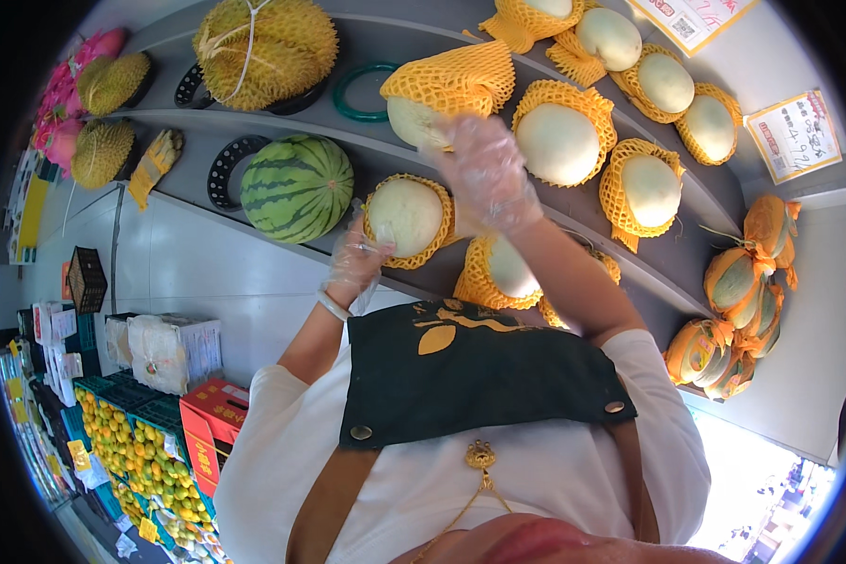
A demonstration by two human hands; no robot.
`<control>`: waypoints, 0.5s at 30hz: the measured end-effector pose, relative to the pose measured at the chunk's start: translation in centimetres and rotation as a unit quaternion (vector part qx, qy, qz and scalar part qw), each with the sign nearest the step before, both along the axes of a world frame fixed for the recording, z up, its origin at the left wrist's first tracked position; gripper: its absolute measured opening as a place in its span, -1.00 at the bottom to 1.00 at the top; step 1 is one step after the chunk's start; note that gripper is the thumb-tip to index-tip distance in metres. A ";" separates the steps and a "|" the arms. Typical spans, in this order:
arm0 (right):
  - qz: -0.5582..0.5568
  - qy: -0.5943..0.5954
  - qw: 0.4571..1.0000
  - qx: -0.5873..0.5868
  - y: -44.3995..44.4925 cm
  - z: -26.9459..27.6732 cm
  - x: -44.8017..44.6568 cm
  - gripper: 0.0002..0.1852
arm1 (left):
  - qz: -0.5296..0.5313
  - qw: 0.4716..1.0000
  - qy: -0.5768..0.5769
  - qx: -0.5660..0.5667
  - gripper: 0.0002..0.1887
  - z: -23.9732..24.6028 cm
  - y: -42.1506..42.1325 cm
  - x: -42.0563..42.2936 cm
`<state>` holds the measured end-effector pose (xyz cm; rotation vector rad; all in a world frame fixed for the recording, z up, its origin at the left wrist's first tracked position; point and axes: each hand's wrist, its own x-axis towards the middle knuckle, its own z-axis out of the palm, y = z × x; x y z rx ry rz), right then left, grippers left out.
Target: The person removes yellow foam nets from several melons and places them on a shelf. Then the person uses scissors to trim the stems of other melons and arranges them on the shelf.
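My left hand (356, 257), in a clear plastic glove, grips a pale melon (407, 218) at its left side, the thumb lying across its front. A yellow foam net (448, 215) wraps the melon's back and rim. My right hand (490, 173), gloved the same way and blurred, overlaps the lower right of another pale melon (410, 121). Over that melon's upper part a yellow foam net (455, 74) is drawn. Blur hides whether the right fingers grip the melon or its net.
A striped watermelon (297, 189) sits left of my left hand, beside a black ring stand (229, 169). Netted melons (558, 141) line the tiered grey shelf (388, 158). Durians (268, 53) and a green ring (342, 99) are farther back. Crated fruit (148, 458) stands lower left.
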<state>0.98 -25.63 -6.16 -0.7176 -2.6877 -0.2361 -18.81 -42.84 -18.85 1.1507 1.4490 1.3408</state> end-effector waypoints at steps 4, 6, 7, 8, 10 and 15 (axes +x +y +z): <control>-0.104 0.108 0.981 -0.122 5.8 1.4 -3.4 -0.29 | -0.025 0.994 0.091 0.063 -0.30 0.0 0.8 -1.5; -0.152 0.131 0.955 -0.219 7.8 1.5 -4.0 -0.31 | -0.018 0.997 0.078 -0.005 -0.32 3.7 1.6 -1.4; -0.172 0.138 0.938 -0.267 8.6 1.6 -4.1 -0.32 | -0.012 0.997 0.070 -0.039 -0.33 5.4 1.9 -0.9; -0.156 0.179 0.915 -0.326 9.5 1.8 -3.8 -0.32 | -0.031 0.994 -0.102 0.018 -0.36 5.3 3.0 -0.9; -0.125 0.259 0.850 -0.442 10.9 2.0 -3.1 -0.34 | 0.048 0.975 -0.216 0.010 -0.36 8.2 6.0 0.7; -0.106 0.341 0.733 -0.579 12.5 0.9 -2.5 -0.33 | 0.142 0.929 -0.327 -0.097 -0.32 9.9 15.9 1.7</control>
